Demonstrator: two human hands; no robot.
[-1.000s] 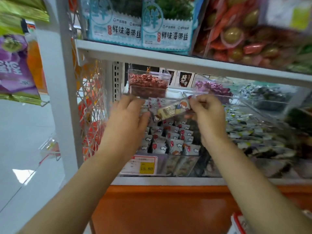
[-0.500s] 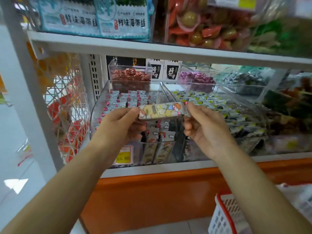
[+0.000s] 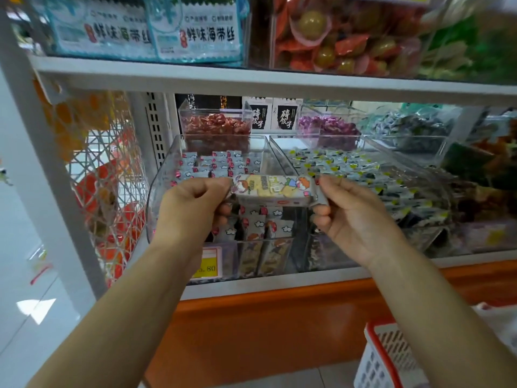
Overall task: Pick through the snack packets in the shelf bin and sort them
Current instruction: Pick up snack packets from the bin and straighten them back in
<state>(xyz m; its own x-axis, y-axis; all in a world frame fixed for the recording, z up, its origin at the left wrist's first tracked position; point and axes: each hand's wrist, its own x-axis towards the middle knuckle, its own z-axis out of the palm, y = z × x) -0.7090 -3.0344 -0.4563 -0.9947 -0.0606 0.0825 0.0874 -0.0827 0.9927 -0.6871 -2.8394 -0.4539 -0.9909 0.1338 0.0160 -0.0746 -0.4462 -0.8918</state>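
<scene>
A long snack packet (image 3: 272,189) with cartoon figures on a pale yellow wrapper is held level in front of the clear shelf bin (image 3: 162,177). My left hand (image 3: 190,211) pinches its left end and my right hand (image 3: 355,217) pinches its right end. Inside the bin stand several small grey packets (image 3: 223,163) with red and white marks, in rows behind and below the held packet. More cartoon packets (image 3: 263,253) stand upright against the bin's front wall.
A second clear bin (image 3: 363,175) of yellow-marked packets sits to the right. Small bins of red (image 3: 215,127) and purple (image 3: 327,127) sweets stand behind. A white shelf board (image 3: 251,79) runs overhead. A red-and-white basket (image 3: 386,357) stands low right; a wire rack (image 3: 109,175) hangs left.
Both hands have drawn the packet out of the bin and toward me, and now hold it level by its two ends. The view has shifted left and down.
</scene>
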